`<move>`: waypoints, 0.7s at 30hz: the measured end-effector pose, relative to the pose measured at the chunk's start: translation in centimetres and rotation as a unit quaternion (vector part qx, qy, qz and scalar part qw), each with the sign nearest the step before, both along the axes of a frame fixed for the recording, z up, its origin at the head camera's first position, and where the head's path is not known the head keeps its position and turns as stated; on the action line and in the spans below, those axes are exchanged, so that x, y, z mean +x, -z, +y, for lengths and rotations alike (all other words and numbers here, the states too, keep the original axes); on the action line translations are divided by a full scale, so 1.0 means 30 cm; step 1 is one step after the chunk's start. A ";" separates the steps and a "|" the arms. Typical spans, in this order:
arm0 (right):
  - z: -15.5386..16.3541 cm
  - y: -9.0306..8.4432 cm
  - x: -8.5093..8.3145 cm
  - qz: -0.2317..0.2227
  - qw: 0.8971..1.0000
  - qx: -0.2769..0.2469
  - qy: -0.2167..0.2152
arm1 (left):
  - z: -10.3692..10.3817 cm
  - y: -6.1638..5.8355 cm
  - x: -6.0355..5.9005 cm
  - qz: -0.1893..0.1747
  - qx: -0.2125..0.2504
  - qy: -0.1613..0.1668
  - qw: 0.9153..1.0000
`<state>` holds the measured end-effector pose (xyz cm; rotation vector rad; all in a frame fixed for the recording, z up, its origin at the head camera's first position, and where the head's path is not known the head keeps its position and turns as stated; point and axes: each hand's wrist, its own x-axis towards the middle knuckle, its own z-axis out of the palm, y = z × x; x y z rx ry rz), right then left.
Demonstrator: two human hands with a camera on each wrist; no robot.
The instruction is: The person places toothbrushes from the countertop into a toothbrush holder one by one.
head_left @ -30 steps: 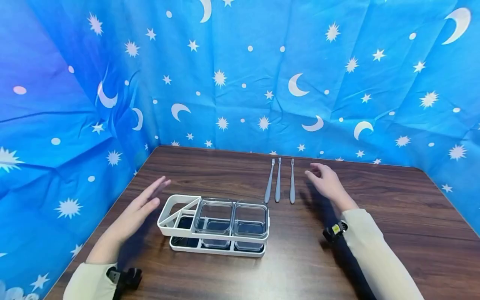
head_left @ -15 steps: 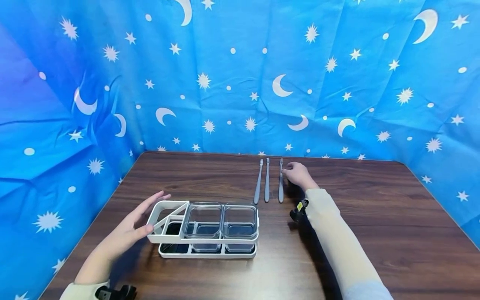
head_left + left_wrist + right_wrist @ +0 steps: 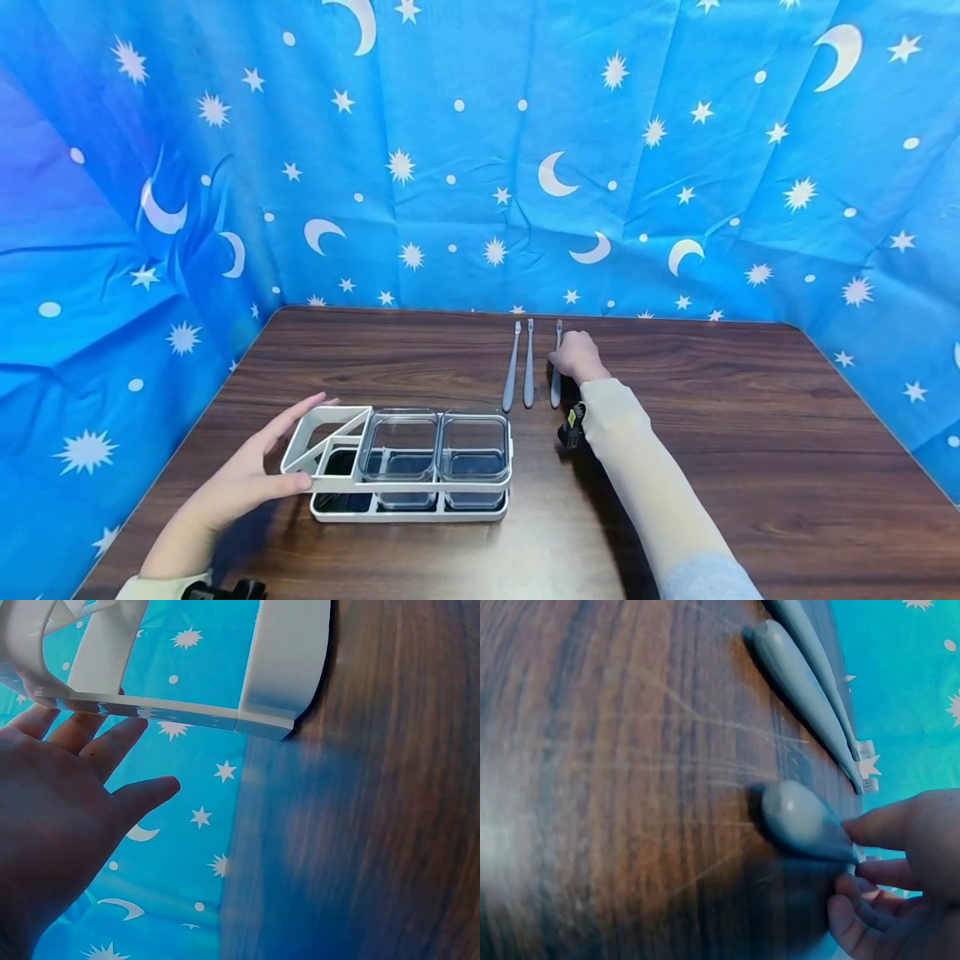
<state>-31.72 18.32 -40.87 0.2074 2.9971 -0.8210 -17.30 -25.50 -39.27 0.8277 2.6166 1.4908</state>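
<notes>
At the frame's center three grey toothbrushes lie side by side on the table (image 3: 750, 433): two (image 3: 520, 365) untouched, and the rightmost toothbrush (image 3: 556, 379) pinched at its handle by the right hand (image 3: 576, 357). Lower left of center, one white rack (image 3: 397, 479) carries two clear cups (image 3: 435, 446), both seemingly empty, beside one empty triangular slot. The left hand (image 3: 251, 475) touches the rack's left end with straight, spread fingers.
</notes>
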 end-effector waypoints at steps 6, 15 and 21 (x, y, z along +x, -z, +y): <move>0.002 -0.014 0.010 -0.014 0.999 -0.027 0.012 | 0.003 -0.005 0.003 -0.004 -0.003 -0.004 1.000; 0.027 -0.131 0.034 -0.008 0.998 -0.066 -0.001 | 0.002 -0.015 0.007 -0.006 -0.019 -0.013 1.000; -0.002 -0.316 0.097 0.037 0.985 -0.168 -0.034 | 0.006 -0.013 0.005 -0.025 -0.011 -0.010 1.000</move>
